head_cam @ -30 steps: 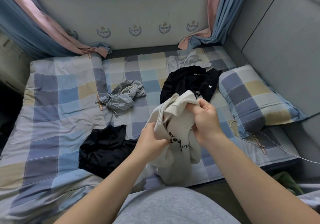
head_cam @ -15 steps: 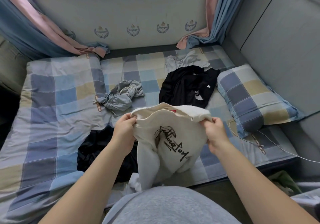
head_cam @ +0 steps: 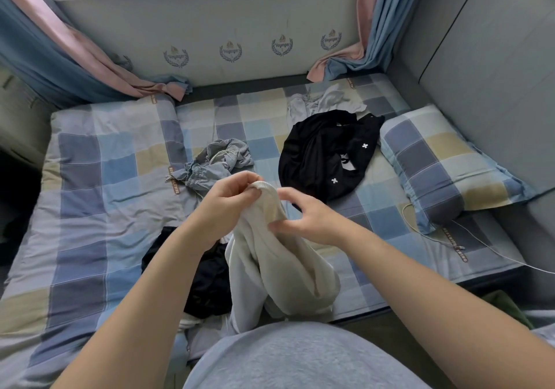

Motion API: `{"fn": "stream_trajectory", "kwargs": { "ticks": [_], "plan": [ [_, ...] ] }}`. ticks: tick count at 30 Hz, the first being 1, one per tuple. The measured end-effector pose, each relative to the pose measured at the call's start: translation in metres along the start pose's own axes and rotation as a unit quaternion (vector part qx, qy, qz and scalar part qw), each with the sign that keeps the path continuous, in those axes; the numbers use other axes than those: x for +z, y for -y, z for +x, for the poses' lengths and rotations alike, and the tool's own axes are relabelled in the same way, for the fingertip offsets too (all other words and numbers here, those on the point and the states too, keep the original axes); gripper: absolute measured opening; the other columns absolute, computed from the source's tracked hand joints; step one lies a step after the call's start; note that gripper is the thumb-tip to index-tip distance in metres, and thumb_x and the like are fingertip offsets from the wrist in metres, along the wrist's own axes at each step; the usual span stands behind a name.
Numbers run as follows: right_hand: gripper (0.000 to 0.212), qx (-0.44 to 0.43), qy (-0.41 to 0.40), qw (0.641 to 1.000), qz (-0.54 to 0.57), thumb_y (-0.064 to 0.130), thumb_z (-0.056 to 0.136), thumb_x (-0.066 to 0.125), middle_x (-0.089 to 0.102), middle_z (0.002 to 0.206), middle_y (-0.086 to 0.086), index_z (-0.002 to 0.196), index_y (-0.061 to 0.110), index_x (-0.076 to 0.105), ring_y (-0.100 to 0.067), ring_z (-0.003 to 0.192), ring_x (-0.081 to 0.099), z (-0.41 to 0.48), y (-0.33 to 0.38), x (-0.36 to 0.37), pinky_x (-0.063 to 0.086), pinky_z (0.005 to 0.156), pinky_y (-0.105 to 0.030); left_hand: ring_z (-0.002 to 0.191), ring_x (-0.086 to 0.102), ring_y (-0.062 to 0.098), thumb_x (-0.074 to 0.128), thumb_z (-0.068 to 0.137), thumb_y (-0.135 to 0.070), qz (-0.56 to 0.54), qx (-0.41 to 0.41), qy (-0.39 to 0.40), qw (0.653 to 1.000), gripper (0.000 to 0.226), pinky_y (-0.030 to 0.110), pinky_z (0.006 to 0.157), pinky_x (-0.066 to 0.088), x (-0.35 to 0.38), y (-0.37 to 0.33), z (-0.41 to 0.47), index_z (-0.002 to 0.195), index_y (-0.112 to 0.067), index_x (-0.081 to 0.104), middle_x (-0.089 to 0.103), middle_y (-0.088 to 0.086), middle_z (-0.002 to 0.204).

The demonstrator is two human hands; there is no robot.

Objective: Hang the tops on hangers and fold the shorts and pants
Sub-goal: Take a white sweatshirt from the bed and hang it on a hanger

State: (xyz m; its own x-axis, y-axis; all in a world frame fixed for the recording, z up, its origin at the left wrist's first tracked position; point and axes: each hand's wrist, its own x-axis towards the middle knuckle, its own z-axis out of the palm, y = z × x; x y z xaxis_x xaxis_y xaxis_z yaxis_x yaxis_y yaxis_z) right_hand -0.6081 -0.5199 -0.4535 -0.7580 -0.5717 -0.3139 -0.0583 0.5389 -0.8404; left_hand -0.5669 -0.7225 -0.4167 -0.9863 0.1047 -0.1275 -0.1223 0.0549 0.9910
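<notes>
A cream top (head_cam: 279,265) hangs bunched in front of me above the bed's near edge. My left hand (head_cam: 225,202) pinches its ribbed edge at the top. My right hand (head_cam: 309,217) is just to the right, its fingers curled onto the fabric lower down. A black garment (head_cam: 207,280) lies under the top on the checked bedsheet (head_cam: 90,208). Further back lie a crumpled grey-blue garment (head_cam: 216,163), a black garment with white crosses (head_cam: 324,151) and a pale grey garment (head_cam: 321,103). No hanger is in view.
A checked pillow (head_cam: 444,160) lies at the right, against a grey padded wall (head_cam: 480,58). A thin white cable (head_cam: 468,238) runs over the bed's right corner. Pink and blue curtains (head_cam: 60,58) hang at both back corners.
The top was spread between my two hands with its black print showing. My hands have come together and the top now hangs bunched with the print hidden.
</notes>
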Motion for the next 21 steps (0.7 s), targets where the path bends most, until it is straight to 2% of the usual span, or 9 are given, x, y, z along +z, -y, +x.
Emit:
{"fn": "stream_trajectory", "kwargs": {
  "ticks": [2,4,7,8,10,15,17,19,21],
  "plan": [
    [0.021,-0.009,0.005,1.0,0.0,0.041,0.087,0.064,0.069,0.098,0.009,0.103,0.027,0.068,-0.013,0.095,0.063,0.011,0.008,0.006,0.051,0.089,-0.041,0.076,0.05,0.007,0.058,0.091,-0.016,0.016,0.015,0.002,1.0,0.009,0.014,0.067,0.04,-0.006,-0.001,0.001,0.092,-0.016,0.067,0.06,-0.006,0.08],
    [0.02,-0.017,-0.033,0.999,-0.019,0.027,0.092,0.058,0.056,0.069,0.008,0.076,0.015,0.06,-0.014,0.069,0.05,0.021,0.013,0.006,0.044,0.068,-0.039,0.077,0.053,0.006,0.058,0.098,-0.009,0.045,0.022,-0.037,0.998,0.014,0.014,0.07,0.041,-0.01,0.002,0.003,0.093,-0.019,0.067,0.062,-0.004,0.085],
    [0.028,-0.003,-0.109,0.994,0.029,0.012,0.093,0.055,0.041,0.062,0.002,0.068,0.002,0.049,-0.014,0.062,0.036,0.031,0.023,-0.001,0.029,0.06,-0.034,0.092,0.064,0.011,0.063,0.098,-0.018,0.096,-0.001,-0.196,0.976,0.006,0.023,0.077,0.048,-0.007,0.014,0.002,0.102,-0.02,0.067,0.069,-0.004,0.102],
    [0.026,0.006,-0.139,0.989,0.052,0.009,0.093,0.053,0.039,0.064,-0.003,0.071,-0.005,0.048,-0.015,0.063,0.035,0.032,0.027,-0.004,0.027,0.06,-0.034,0.097,0.064,0.014,0.068,0.095,-0.023,0.107,-0.025,-0.242,0.964,0.013,0.027,0.08,0.051,-0.004,0.02,-0.001,0.107,-0.018,0.064,0.067,-0.001,0.107],
    [0.021,0.018,-0.184,0.979,0.081,0.005,0.091,0.049,0.039,0.067,-0.007,0.077,-0.01,0.049,-0.017,0.063,0.035,0.033,0.035,-0.01,0.027,0.057,-0.032,0.096,0.06,0.014,0.075,0.088,-0.036,0.109,-0.089,-0.269,0.953,0.036,0.03,0.079,0.051,0.004,0.033,-0.007,0.111,-0.018,0.054,0.061,0.0,0.11],
    [0.019,0.043,-0.242,0.96,0.133,0.002,0.091,0.044,0.045,0.072,-0.007,0.087,-0.013,0.055,-0.018,0.067,0.04,0.028,0.049,-0.02,0.033,0.058,-0.029,0.068,0.049,0.009,0.076,0.067,-0.07,0.124,-0.145,-0.219,0.957,0.065,0.026,0.063,0.041,0.036,0.059,-0.024,0.089,-0.018,0.044,0.051,-0.005,0.081],
    [0.02,0.059,-0.265,0.948,0.167,0.002,0.092,0.043,0.049,0.076,-0.009,0.092,-0.012,0.057,-0.02,0.071,0.043,0.025,0.051,-0.022,0.037,0.063,-0.032,0.062,0.05,0.007,0.071,0.057,-0.079,0.127,-0.158,-0.18,0.963,0.072,0.026,0.06,0.043,0.048,0.066,-0.029,0.088,-0.019,0.047,0.052,-0.009,0.074],
    [0.02,0.072,-0.277,0.936,0.205,0.003,0.094,0.042,0.05,0.08,-0.011,0.095,-0.009,0.058,-0.022,0.075,0.045,0.019,0.053,-0.023,0.039,0.066,-0.036,0.067,0.061,0.003,0.065,0.058,-0.082,0.132,-0.198,-0.111,0.965,0.069,0.027,0.061,0.051,0.058,0.074,-0.031,0.097,-0.026,0.058,0.062,-0.016,0.075],
    [0.021,0.075,-0.287,0.926,0.233,0.003,0.095,0.041,0.052,0.083,-0.011,0.095,-0.006,0.06,-0.023,0.076,0.046,0.015,0.056,-0.023,0.039,0.067,-0.038,0.079,0.071,0.013,0.053,0.065,-0.084,0.093,-0.323,-0.05,0.94,0.068,0.033,0.065,0.058,0.067,0.083,-0.029,0.105,-0.03,0.063,0.071,-0.009,0.089]
  ]
}}
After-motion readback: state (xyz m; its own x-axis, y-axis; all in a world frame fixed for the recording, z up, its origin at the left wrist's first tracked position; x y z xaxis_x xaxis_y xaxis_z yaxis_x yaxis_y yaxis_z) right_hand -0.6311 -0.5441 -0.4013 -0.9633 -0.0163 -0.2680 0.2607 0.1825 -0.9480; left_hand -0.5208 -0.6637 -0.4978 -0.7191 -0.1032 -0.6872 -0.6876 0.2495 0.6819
